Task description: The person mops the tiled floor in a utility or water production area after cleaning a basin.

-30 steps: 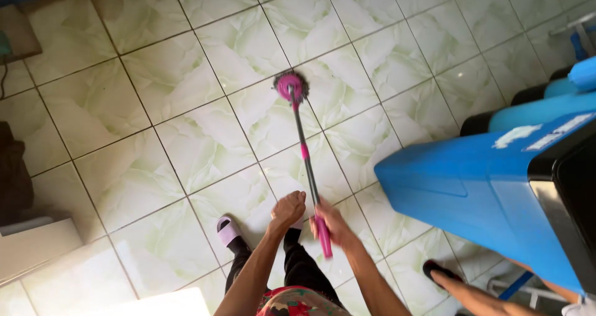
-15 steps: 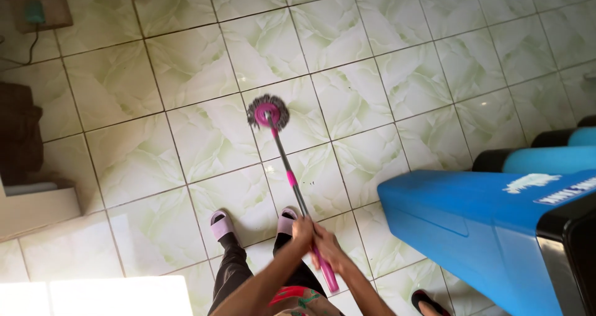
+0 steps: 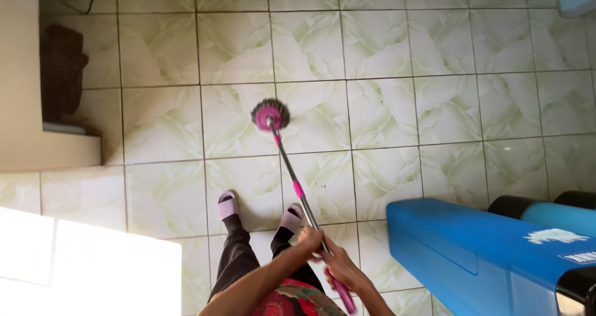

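Note:
A mop with a round pink-and-grey head (image 3: 270,114) rests on the pale green tiled floor (image 3: 385,105), its metal and pink handle (image 3: 298,189) slanting back toward me. My left hand (image 3: 308,238) grips the handle higher up the shaft. My right hand (image 3: 340,269) grips it lower, near the pink end. Both feet in pink sandals (image 3: 228,205) stand just behind the mop head.
A blue plastic machine body (image 3: 484,254) stands close at the right, with black and blue rolls (image 3: 546,212) behind it. A cream wall ledge (image 3: 37,142) and a dark bag (image 3: 59,67) sit at the left. A bright white surface (image 3: 93,272) fills the lower left.
The view has swung so the mop head sits further from the blue machine and lower on the tiles. Both hands stay on the handle.

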